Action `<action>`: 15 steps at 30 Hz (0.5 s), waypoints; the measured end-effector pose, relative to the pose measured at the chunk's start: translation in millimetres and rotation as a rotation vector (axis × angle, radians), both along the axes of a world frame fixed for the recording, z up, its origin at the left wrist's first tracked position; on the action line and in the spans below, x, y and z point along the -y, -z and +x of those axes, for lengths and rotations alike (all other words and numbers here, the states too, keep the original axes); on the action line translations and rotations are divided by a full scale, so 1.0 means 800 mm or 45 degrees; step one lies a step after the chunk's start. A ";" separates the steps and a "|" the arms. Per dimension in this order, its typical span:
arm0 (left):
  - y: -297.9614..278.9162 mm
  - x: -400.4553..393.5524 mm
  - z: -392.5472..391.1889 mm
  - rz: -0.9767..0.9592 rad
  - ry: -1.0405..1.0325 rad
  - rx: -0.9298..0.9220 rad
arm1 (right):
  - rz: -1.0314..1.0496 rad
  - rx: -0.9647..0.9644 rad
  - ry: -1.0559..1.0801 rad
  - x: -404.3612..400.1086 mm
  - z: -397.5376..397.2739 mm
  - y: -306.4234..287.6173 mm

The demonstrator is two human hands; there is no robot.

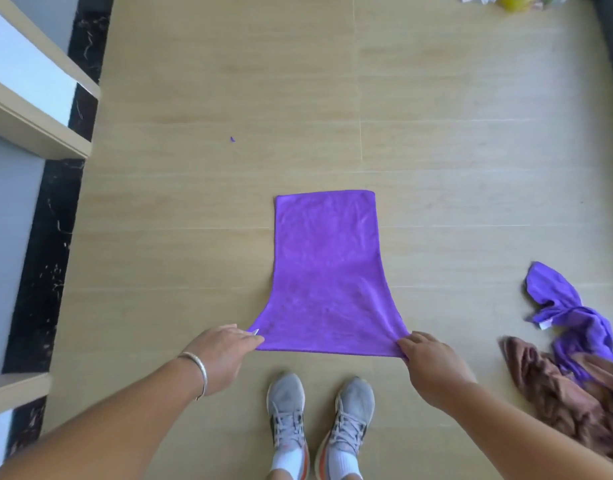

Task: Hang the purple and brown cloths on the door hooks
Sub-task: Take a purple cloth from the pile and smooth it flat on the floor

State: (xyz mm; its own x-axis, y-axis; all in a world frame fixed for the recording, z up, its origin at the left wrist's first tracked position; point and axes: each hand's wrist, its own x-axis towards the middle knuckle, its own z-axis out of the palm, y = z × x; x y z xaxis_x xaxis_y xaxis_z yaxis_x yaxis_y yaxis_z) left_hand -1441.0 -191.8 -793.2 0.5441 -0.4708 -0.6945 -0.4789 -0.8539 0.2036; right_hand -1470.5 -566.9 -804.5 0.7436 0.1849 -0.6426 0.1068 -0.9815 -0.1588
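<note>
**Both hands pinch the purple cloth's near corners**

The left hand, a bangle on its wrist, pinches the near left corner of a purple cloth; the right hand pinches the near right corner. The cloth is held spread flat above the floor, in front of grey shoes. On the floor to the right lie a second, crumpled purple cloth and a brown cloth, the purple one partly overlapping the brown. A doorframe stands at the left.

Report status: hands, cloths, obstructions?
Left hand, right hand pinching flat purple microfibre cloth corners. Crumpled purple cloth, brown cloth on floor. No hooks visible.
</note>
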 end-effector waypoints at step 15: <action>0.186 0.026 0.140 0.008 -0.528 0.124 | 0.017 0.162 0.320 0.005 0.125 0.174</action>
State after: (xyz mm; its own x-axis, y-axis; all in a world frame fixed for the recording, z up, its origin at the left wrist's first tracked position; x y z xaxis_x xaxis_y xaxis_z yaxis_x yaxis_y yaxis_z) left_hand -1329.1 -212.6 -941.7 0.7500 -0.1941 -0.6324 -0.1112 -0.9794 0.1688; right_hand -1370.6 -571.1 -943.4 0.8417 -0.0076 -0.5399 -0.1199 -0.9776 -0.1731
